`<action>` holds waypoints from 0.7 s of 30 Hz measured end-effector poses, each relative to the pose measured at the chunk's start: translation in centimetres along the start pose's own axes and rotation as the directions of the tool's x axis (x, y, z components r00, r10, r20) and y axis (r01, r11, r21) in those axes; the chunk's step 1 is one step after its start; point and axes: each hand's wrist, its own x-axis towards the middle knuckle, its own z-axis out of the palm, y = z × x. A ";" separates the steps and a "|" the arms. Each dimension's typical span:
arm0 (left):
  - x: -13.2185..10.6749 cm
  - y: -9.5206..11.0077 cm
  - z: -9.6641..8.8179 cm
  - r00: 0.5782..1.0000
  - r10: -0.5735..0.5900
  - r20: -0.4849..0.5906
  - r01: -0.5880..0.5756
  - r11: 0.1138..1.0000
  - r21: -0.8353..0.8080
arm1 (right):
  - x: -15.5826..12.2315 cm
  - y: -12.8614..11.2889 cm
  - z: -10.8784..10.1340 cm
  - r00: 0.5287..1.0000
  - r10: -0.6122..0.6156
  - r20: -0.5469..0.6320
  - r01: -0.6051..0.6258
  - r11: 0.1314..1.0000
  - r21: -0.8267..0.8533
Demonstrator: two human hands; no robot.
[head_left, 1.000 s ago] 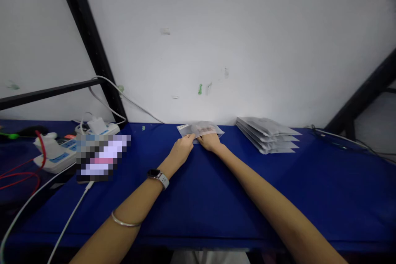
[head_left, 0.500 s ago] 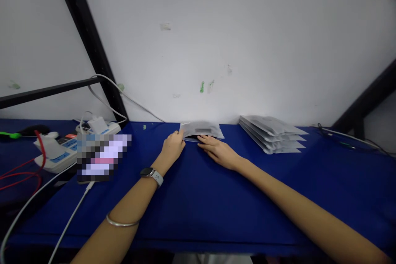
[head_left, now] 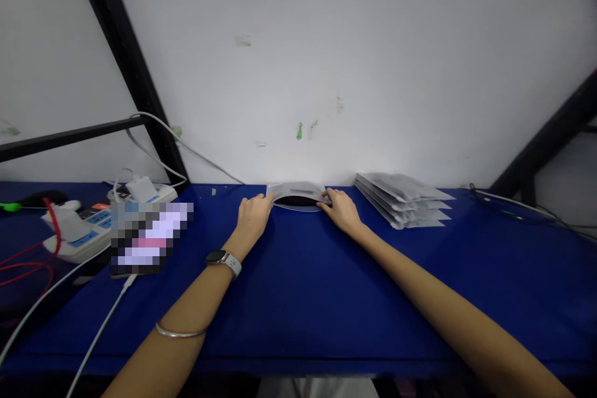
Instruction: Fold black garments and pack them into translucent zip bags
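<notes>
A small translucent grey pouch (head_left: pixel 297 193) lies on the blue table (head_left: pixel 308 286) against the white wall, its near edge bowed open to show a dark inside. My left hand (head_left: pixel 252 214) pinches the pouch's left end. My right hand (head_left: pixel 342 209) grips its right end. A watch and a thin bangle sit on my left forearm.
A fanned stack of similar grey pouches (head_left: pixel 402 199) lies to the right by the wall. At left are a white power strip (head_left: pixel 81 230) with plugs, red and white cables, and a blurred phone-like object (head_left: pixel 147 236). Black frame bars cross the wall on both sides.
My right hand moved from the front of the pouch to its right end. The two hands now hold opposite ends and the pouch mouth has bowed open.
</notes>
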 end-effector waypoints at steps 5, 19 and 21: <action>0.3 -0.2 1.0 0.995 -0.042 -0.089 0.027 0.985 -0.168 | 0.5 0.3 0.0 0.995 0.094 -0.035 -0.091 0.992 0.087; 0.4 0.3 1.2 0.970 0.182 -0.162 -0.222 0.934 -0.279 | -2.1 -2.9 -1.8 0.890 -0.419 -0.181 0.368 0.893 -0.259; 0.1 1.1 0.8 0.956 0.264 -0.127 -0.286 0.935 -0.209 | -2.4 -4.0 -1.4 0.803 -0.586 -0.110 0.540 0.793 -0.281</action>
